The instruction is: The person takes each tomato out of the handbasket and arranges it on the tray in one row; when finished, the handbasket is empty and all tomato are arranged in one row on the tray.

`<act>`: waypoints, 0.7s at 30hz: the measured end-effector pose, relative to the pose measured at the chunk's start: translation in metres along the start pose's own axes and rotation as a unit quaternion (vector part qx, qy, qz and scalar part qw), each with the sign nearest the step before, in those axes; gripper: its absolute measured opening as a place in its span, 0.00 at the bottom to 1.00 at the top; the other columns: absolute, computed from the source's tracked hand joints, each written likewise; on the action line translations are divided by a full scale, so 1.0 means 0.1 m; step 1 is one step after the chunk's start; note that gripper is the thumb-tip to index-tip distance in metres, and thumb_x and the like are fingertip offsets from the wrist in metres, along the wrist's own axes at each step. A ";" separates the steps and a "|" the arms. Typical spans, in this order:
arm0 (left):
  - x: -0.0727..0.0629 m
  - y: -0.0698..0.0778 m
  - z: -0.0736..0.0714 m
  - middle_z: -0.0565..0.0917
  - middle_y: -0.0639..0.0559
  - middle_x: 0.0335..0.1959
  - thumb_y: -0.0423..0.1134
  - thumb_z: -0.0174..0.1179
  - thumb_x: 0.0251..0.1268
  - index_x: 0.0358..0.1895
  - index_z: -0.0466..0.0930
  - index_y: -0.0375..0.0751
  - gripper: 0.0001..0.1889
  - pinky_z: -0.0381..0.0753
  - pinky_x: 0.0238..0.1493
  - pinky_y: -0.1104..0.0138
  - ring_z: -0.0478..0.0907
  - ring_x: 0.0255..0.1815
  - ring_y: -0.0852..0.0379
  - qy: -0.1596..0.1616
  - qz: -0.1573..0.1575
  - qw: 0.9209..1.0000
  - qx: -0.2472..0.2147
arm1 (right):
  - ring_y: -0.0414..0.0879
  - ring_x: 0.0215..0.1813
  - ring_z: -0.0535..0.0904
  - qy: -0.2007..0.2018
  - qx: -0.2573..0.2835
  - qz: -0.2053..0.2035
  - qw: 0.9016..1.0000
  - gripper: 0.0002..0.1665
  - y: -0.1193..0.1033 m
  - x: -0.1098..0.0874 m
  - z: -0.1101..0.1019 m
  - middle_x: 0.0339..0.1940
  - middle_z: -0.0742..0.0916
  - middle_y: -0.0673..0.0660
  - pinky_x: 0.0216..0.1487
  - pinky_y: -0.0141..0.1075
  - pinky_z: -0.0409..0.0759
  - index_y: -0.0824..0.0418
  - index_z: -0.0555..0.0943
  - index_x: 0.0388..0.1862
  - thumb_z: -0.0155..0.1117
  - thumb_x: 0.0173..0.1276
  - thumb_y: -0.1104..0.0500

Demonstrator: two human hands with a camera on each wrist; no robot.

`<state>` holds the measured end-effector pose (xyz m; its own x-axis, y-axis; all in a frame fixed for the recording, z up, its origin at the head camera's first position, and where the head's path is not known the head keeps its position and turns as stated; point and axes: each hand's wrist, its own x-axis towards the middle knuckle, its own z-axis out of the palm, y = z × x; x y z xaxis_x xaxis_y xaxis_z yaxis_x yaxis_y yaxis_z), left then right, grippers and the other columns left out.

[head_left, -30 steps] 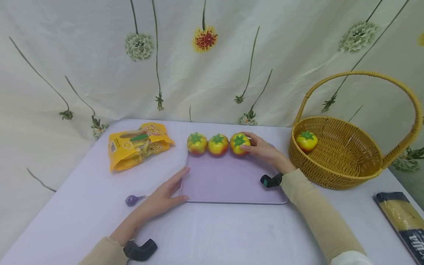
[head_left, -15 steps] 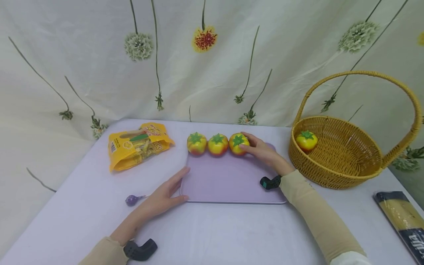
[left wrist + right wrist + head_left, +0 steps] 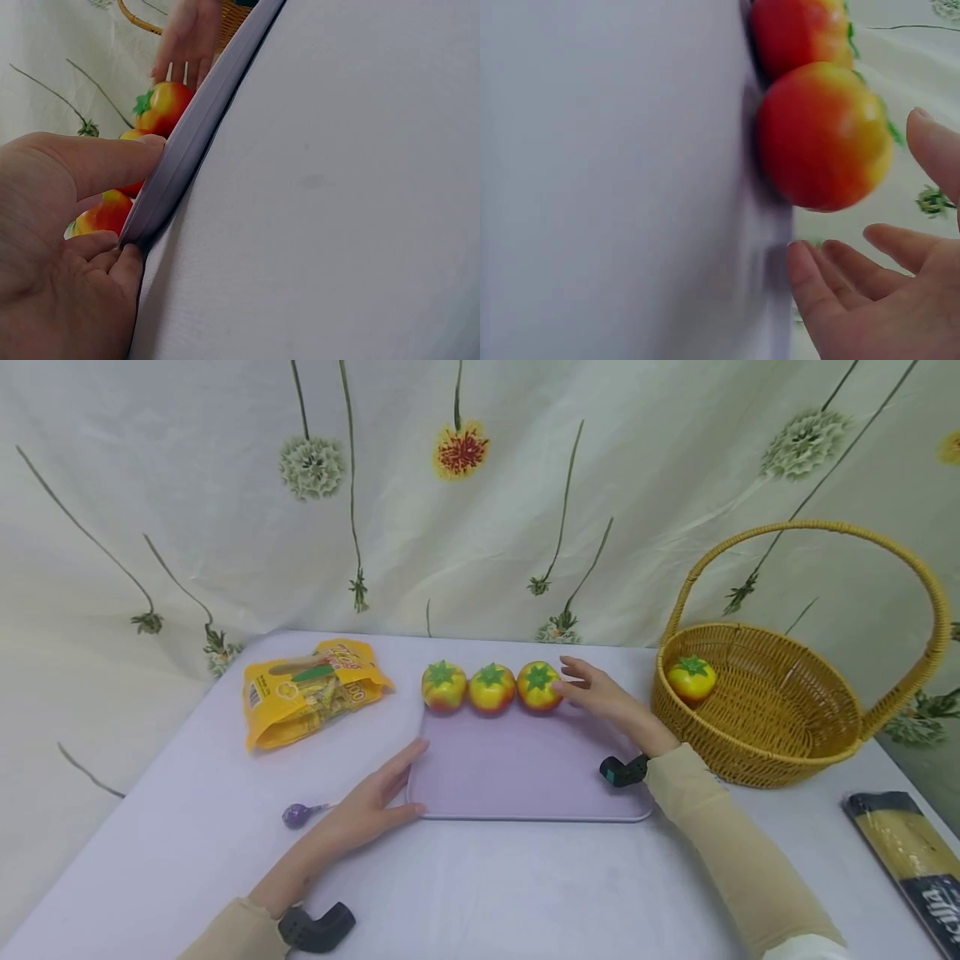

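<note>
Three round yellow-and-red fruits with green leafy tops, like tomatoes, stand in a row along the far edge of a lilac tray (image 3: 525,768): a left fruit (image 3: 444,686), a middle fruit (image 3: 492,688) and a right fruit (image 3: 538,686). My right hand (image 3: 603,697) is beside the right fruit with its fingers spread. In the right wrist view a gap shows between those fingers and the nearest fruit (image 3: 823,139). My left hand (image 3: 367,810) rests at the tray's left edge, thumb by the near corner. Its thumb touches the rim in the left wrist view.
A wicker basket (image 3: 750,760) with a tall handle stands at the right, holding one similar fruit (image 3: 692,679). A yellow candy bag (image 3: 311,693) lies at the back left. Near my left hand is a purple lollipop (image 3: 297,815). A pasta packet (image 3: 911,860) lies far right.
My right hand has let go of the right fruit, its fingers opening and drawing slightly to the right. The left hand has stayed at the tray's edge.
</note>
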<state>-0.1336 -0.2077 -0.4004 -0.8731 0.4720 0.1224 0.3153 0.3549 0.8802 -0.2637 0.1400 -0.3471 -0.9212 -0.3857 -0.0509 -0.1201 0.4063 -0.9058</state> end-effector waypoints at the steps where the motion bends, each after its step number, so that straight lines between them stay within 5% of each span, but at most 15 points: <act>1: 0.00 0.01 0.00 0.49 0.44 0.74 0.34 0.63 0.60 0.74 0.50 0.42 0.41 0.52 0.67 0.67 0.45 0.72 0.51 0.000 -0.001 1.000 -0.001 | 0.63 0.68 0.58 0.000 -0.008 0.001 1.000 0.40 -0.09 -0.05 -0.02 0.70 0.60 0.69 0.66 0.52 0.62 0.66 0.51 0.73 0.56 0.71 0.55; 8: 0.01 0.03 0.01 0.50 0.45 0.74 0.34 0.63 0.60 0.74 0.50 0.43 0.41 0.52 0.67 0.67 0.45 0.72 0.51 0.004 0.000 1.000 0.004 | 0.61 0.67 0.60 0.028 -0.073 0.001 0.997 0.39 -0.32 -0.22 -0.40 0.70 0.63 0.66 0.66 0.54 0.62 0.63 0.53 0.74 0.54 0.71 0.49; 15: 0.01 0.02 0.00 0.49 0.45 0.74 0.35 0.64 0.60 0.74 0.50 0.44 0.41 0.53 0.66 0.69 0.45 0.72 0.51 0.002 -0.002 1.000 0.005 | 0.60 0.65 0.63 0.057 -0.059 -0.015 0.997 0.42 -0.53 -0.58 -0.89 0.70 0.63 0.64 0.65 0.54 0.61 0.60 0.53 0.74 0.54 0.69 0.43; 21: 0.00 -0.01 0.01 0.49 0.45 0.74 0.37 0.64 0.59 0.74 0.49 0.44 0.42 0.53 0.67 0.67 0.45 0.72 0.50 0.002 -0.007 1.000 0.011 | 0.62 0.65 0.63 0.083 -0.041 0.013 0.996 0.44 -0.45 -0.78 -1.22 0.71 0.61 0.64 0.66 0.56 0.58 0.59 0.50 0.75 0.51 0.69 0.40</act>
<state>-0.1335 -0.2074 -0.4013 -0.8784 0.4646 0.1124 0.3115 0.3780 0.8718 -0.2314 0.2533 -0.2509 -0.9720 -0.2350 0.0034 -0.1196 0.4821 -0.8679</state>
